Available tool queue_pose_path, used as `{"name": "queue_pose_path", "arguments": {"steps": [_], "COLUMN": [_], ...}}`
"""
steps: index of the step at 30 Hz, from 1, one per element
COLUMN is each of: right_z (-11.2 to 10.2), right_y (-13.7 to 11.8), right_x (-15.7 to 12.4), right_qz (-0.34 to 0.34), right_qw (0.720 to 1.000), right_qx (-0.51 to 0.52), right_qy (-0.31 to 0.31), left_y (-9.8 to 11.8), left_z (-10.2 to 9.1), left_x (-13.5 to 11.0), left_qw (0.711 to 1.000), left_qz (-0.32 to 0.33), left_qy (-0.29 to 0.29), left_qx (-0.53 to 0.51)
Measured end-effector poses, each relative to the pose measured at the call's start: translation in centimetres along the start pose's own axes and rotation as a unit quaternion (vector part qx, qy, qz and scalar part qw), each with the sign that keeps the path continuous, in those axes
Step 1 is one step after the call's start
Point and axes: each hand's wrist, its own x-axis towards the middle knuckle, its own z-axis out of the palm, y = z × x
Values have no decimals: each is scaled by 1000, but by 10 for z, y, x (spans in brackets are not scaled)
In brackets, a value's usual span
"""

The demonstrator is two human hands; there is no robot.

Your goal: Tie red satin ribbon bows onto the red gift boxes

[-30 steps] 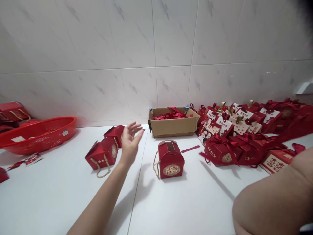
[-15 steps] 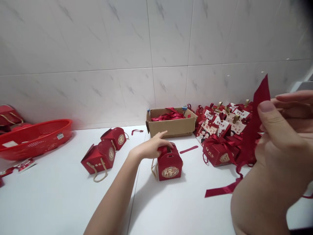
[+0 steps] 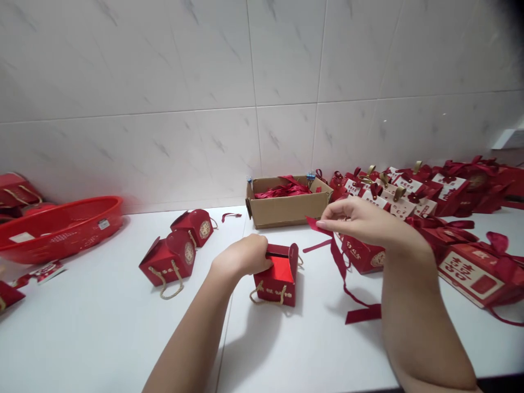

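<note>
In the middle stands a small red gift box [image 3: 280,288] with its top open, showing a bright red inside, and a rope handle on the side facing me. My left hand [image 3: 246,255] is closed on its upper left edge, the fingertips partly hidden at the rim. To the right, my right hand [image 3: 355,219] pinches the end of a dark red ribbon [image 3: 339,261] between thumb and finger. The ribbon hangs down to the tabletop beside the box. A short red strip [image 3: 317,246] lies behind it.
Two red boxes with rope handles [image 3: 167,259] stand at left, near a red plastic basket [image 3: 61,240]. Behind is a cardboard box [image 3: 289,212] of ribbons. Many finished-looking ribboned boxes [image 3: 470,273] crowd the right, by the tiled wall [image 3: 196,158].
The gift box has turned, so its rope-handled side now faces me and its top gapes open. My right hand has moved left and away from me with the ribbon.
</note>
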Motion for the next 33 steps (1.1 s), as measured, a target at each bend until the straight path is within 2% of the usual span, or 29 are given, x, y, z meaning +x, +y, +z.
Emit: {"name": "queue_pose_path", "arguments": {"steps": [2, 3, 7, 9, 13, 20, 28, 33], "right_z": [3, 4, 12, 17, 28, 39, 44, 47], "right_y": [4, 6, 14, 18, 27, 28, 25, 24], "right_x": [7, 9, 21, 28, 42, 50, 53, 56], "right_qz": [7, 11, 6, 0, 8, 17, 58, 52], "right_qw": [999, 998, 987, 980, 968, 968, 971, 972], "right_qx": [-10, -22, -68, -71, -79, -93, -96, -69], "right_qy": [-39, -57, -145, -186, -237, -233, -211, -219], "left_y": [1, 1, -2, -2, 0, 7, 2, 7], "left_z": [-7, -10, -15, -15, -13, -4, 0, 1], "left_x": [-10, -15, -21, -19, -10, 0, 5, 6], "left_qw": [1000, 1000, 995, 992, 997, 998, 996, 995], "left_qz": [-9, -2, 45, 61, 56, 63, 82, 95], "left_qy": [-28, -22, 86, 110, 45, -18, -19, -21], "left_qx": [-7, -13, -23, -29, -31, -4, -11, 5]}}
